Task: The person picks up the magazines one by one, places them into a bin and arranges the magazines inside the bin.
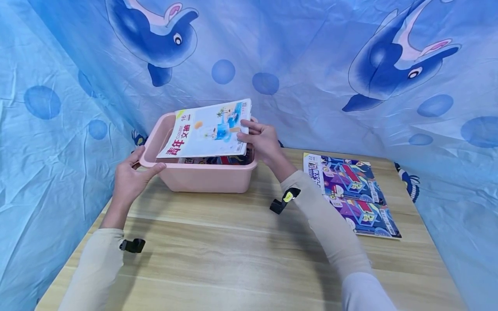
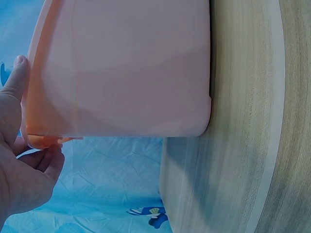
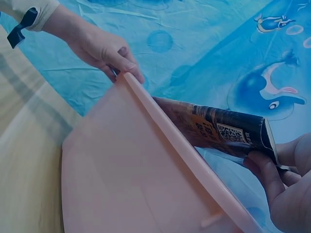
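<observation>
Frame centre-left: grips pink plastic tub with left hand, apparently for steadiness; pinches white-covered magazine with right hand.

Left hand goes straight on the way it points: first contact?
The pink plastic bin: the left hand grips its near left corner, so it would likely push that first.

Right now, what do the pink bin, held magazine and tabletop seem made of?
Pink bin: probably satin plastic, smooth and moulded-looking. Magazine: paper, perhaps glossy; its thin printed cover curves. Tabletop: wood or laminate, faintly shiny; visible grain leaves either possible.
</observation>
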Available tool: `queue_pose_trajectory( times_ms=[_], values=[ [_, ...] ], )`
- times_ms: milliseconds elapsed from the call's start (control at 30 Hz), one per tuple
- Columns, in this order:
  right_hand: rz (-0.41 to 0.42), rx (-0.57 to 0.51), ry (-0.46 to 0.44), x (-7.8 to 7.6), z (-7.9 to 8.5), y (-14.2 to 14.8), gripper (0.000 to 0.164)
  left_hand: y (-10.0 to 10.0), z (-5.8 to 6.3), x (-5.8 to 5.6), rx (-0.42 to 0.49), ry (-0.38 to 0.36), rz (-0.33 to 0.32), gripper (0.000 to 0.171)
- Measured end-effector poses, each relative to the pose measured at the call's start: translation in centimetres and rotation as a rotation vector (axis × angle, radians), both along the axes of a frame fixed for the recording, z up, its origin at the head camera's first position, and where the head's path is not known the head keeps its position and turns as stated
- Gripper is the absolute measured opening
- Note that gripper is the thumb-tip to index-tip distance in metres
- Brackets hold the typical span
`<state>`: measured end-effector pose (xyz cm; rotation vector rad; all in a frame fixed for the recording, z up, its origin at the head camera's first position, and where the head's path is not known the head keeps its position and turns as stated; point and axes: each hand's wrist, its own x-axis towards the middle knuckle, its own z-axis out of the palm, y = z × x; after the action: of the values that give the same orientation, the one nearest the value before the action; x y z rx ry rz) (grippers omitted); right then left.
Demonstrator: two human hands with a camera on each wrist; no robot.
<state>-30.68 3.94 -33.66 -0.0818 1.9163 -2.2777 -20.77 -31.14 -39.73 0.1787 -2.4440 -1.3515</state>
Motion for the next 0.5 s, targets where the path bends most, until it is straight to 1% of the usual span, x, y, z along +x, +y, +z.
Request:
queue_pose_trajectory(
  times_ms=[200,500],
  values=[
    [0.016,0.042,0.005,0.0,-0.2,-0.9,0.045,0.0,0.0,0.0,0.001,-0.007,0.006,0.087],
    [0.029,0.103,-0.023,0.3,-0.6,-1.7,0.043,0.1,-0.1,0.0,-0.013,-0.022,0.021,0.087]
  ],
)
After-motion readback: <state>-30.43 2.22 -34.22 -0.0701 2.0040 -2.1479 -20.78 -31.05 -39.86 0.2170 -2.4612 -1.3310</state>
